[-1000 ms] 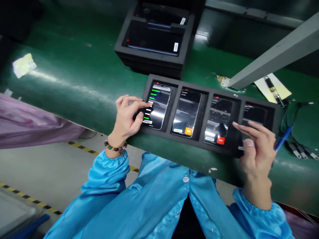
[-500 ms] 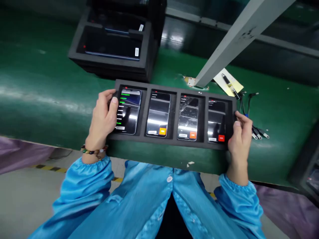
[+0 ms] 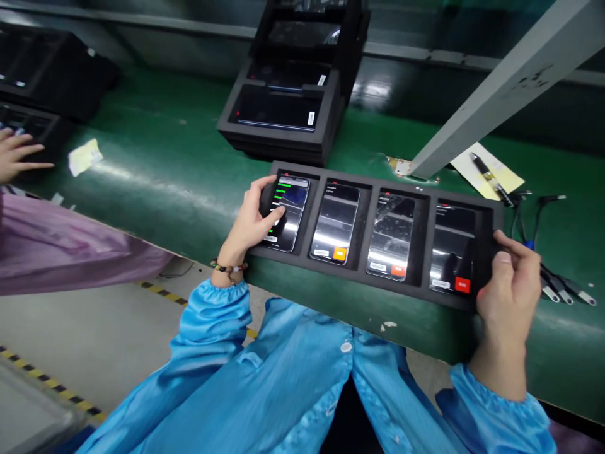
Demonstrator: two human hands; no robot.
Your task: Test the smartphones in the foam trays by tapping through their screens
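Note:
A long black foam tray (image 3: 357, 273) lies near the bench's front edge, with several phones in a row of slots. My left hand (image 3: 250, 221) grips its left end, the thumb reaching over the leftmost phone (image 3: 290, 217), whose lit screen has green and white text lines. The second phone (image 3: 335, 221) shows an orange box at its lower corner. Red-orange marks the third phone (image 3: 391, 233), and red the rightmost phone (image 3: 451, 246). My right hand (image 3: 510, 284) is closed round the tray's right end, thumb on top; some fingers are hidden.
Behind the tray stands a stack of black foam trays (image 3: 278, 135) holding phones. A grey post (image 3: 477, 107) rises beside paper with a pen (image 3: 489, 173). Cables (image 3: 551, 277) lie right. At left are another person's hand (image 3: 19, 154), more black trays (image 3: 51, 75) and a paper scrap (image 3: 85, 156).
My view has swung left, bringing another person's hand and more trays into sight. My left thumb has moved from the tray's edge onto the leftmost phone. Both hands still hold the tray.

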